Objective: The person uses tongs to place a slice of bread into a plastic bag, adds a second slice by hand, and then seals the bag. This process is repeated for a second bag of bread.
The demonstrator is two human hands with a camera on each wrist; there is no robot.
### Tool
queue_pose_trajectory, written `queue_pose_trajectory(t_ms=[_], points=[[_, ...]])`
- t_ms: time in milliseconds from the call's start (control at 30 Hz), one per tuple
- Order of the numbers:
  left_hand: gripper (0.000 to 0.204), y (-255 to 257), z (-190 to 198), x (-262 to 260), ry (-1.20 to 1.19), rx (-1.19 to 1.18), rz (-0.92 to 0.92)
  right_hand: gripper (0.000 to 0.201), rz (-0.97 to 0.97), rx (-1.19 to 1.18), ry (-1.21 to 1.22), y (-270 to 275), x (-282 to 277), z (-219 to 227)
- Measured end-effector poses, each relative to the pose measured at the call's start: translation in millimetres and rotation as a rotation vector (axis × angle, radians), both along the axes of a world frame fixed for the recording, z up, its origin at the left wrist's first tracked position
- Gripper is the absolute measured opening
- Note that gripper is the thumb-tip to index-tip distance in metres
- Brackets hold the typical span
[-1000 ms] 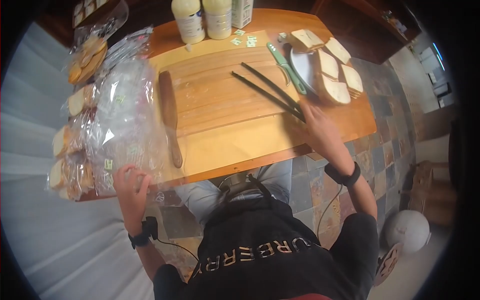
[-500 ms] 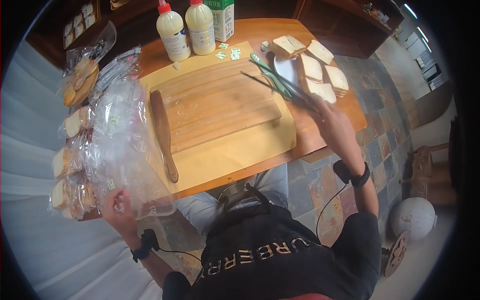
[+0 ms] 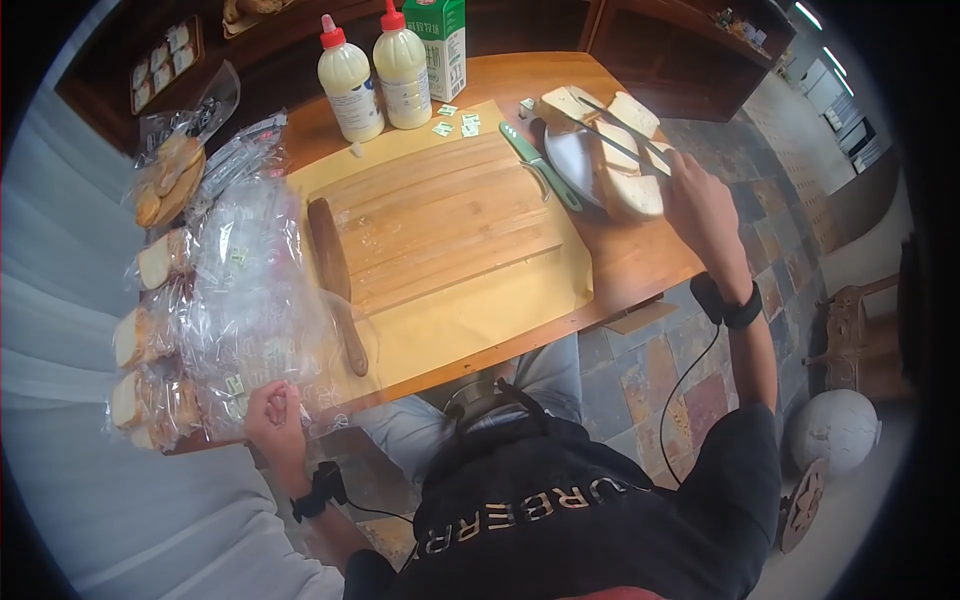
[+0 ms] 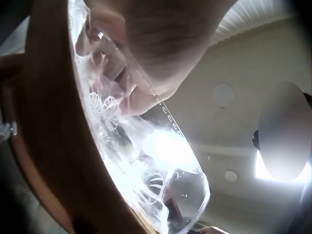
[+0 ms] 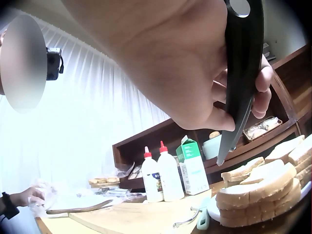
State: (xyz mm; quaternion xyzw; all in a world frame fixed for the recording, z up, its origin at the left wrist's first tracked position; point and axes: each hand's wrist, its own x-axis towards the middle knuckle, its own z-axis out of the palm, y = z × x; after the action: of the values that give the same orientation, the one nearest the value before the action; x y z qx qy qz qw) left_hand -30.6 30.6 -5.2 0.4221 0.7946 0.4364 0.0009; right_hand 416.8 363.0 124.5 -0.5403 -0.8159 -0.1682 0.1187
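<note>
Black tongs [image 5: 243, 63] are gripped in my right hand [image 3: 703, 205], at the table's right side. Their two arms point away from me and lie over the thick white bread slices [image 3: 632, 195], stacked on and around a white plate [image 3: 568, 155]. In the right wrist view the tong tips hang close above the bread stacks [image 5: 258, 195]. My left hand [image 3: 277, 420] is at the near left table edge, fingers curled on a clear plastic bag [image 4: 146, 165] printed with white patterns. The bag film partly covers those fingers. More clear bags [image 3: 240, 330] spread beyond it.
A wooden board [image 3: 440, 215] lies mid-table on yellow paper, a dark wooden paddle-like stick [image 3: 335, 260] at its left and a green-handled tool [image 3: 540, 165] at its right. Two red-capped bottles [image 3: 405, 80] and a carton [image 3: 448, 50] stand behind. Wrapped bread [image 3: 145, 335] lines the left edge.
My right hand has carried the tongs from over the board rightward and away to the bread stacks. My left hand's fingers, earlier spread on the bag, are now curled in.
</note>
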Motion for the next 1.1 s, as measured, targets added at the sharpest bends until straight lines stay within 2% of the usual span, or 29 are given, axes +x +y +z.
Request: queue_pose_trajectory(t_ms=[200, 533, 900, 1100], points=[[0.010, 0.3, -6.6, -1.2, -0.037, 0.001, -0.009, 0.007, 0.121, 0.119, -0.156, 32.6, -25.8, -19.9], [0.010, 1.6, -9.0, -0.2, -0.082, 0.022, -0.019, 0.008, 0.166, 0.079, -0.192, 35.0, -36.7, -21.3], [0.010, 2.6, -11.2, -1.7, -0.070, 0.043, -0.029, 0.013, 0.169, 0.100, -0.188, 25.0, -6.8, 3.8], [0.009, 3.2, -8.3, -0.4, -0.054, 0.007, -0.024, 0.025, 0.243, 0.198, -0.387, 20.9, 32.0, 26.4]])
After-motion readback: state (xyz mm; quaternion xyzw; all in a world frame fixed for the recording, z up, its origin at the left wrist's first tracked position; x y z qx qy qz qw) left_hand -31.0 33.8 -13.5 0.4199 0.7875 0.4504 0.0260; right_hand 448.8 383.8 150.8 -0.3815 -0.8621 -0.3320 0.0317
